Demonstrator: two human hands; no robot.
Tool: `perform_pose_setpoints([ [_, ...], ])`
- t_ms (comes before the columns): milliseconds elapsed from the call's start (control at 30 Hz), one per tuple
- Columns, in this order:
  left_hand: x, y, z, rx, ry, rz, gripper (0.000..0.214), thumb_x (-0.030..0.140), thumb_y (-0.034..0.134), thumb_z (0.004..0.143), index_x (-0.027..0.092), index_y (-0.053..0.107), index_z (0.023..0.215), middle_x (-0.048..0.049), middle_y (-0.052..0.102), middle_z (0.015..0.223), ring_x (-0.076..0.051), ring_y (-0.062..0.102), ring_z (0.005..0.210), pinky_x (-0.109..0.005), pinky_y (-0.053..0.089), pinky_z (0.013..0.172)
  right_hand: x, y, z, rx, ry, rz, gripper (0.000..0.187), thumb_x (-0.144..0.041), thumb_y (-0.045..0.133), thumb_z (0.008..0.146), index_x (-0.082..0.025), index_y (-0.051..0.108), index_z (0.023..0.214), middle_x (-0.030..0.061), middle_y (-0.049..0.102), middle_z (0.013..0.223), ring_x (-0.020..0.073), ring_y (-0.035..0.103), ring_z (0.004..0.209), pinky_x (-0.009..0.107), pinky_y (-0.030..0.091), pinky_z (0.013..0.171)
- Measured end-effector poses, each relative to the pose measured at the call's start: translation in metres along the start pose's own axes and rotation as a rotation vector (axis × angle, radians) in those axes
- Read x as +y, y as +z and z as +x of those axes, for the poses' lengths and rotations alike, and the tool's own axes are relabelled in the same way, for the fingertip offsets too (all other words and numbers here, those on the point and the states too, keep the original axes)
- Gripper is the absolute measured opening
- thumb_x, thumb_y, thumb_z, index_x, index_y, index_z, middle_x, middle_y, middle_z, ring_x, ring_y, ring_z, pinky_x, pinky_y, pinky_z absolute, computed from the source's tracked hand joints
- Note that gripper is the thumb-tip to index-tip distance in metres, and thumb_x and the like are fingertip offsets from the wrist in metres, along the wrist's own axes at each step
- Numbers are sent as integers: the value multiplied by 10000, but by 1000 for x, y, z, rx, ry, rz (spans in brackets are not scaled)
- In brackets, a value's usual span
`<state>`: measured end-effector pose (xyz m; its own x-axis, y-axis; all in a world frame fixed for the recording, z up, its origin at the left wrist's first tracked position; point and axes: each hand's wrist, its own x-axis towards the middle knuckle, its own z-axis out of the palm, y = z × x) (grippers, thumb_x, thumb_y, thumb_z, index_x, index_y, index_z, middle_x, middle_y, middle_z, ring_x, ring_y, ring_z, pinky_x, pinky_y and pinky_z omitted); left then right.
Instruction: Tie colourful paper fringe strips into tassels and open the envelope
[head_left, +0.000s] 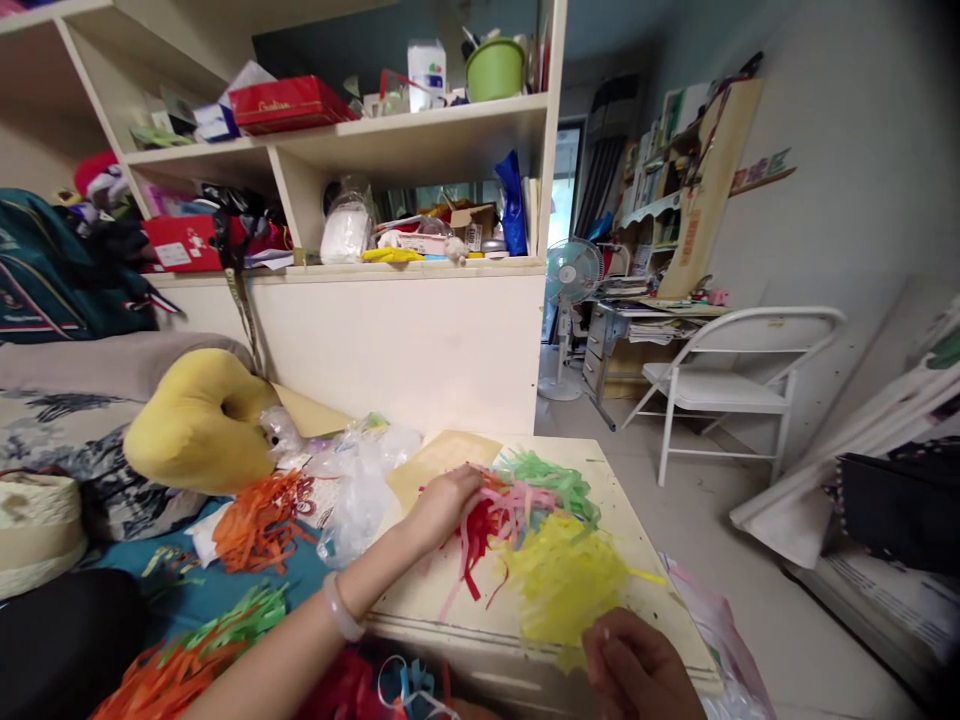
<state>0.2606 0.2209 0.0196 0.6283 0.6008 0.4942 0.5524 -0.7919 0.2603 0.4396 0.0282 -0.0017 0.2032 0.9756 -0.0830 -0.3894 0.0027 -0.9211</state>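
My left hand (448, 502), with a pale bangle (343, 608) on the wrist, reaches across the table to the far side of the pile. Its fingers are closed at the edge of the red paper strips (480, 530) and pink paper strips (525, 502). Green paper strips (574, 485) lie behind these. A fluffy bunch of yellow paper strips (566, 580) is spread at the near side. Close to its lower edge is my right hand (637, 662), fingers curled together in a pinch; what is between them, if anything, is too small to make out.
The small cream table (420, 610) has a tan paper sheet (439, 462) on it. To the left lie clear plastic bags (364, 490), orange strips (259, 525) and a yellow pillow (202, 425). A shelf unit (405, 340) stands behind; a white folding chair (731, 388) is at right.
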Motion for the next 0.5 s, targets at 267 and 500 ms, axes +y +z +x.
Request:
perform_pose_setpoints([
  [267, 51, -67, -62, 365, -86, -419, 204, 267, 544, 897, 154, 680, 998, -82, 727, 867, -158, 662, 739, -220, 509, 615, -33, 53, 7, -51, -454, -440, 275, -390, 629, 810, -160, 624, 658, 2, 577, 586, 105, 469, 517, 200, 372, 483],
  [500, 88, -72, -105, 73, -252, -1498, 289, 345, 745, 763, 215, 722, 1020, -1, 671, 632, -67, 595, 562, -136, 444, 569, -53, 101, -23, -224, -791, -670, 188, -219, 535, 819, -180, 589, 644, -34, 542, 529, 79, 466, 466, 183, 363, 478],
])
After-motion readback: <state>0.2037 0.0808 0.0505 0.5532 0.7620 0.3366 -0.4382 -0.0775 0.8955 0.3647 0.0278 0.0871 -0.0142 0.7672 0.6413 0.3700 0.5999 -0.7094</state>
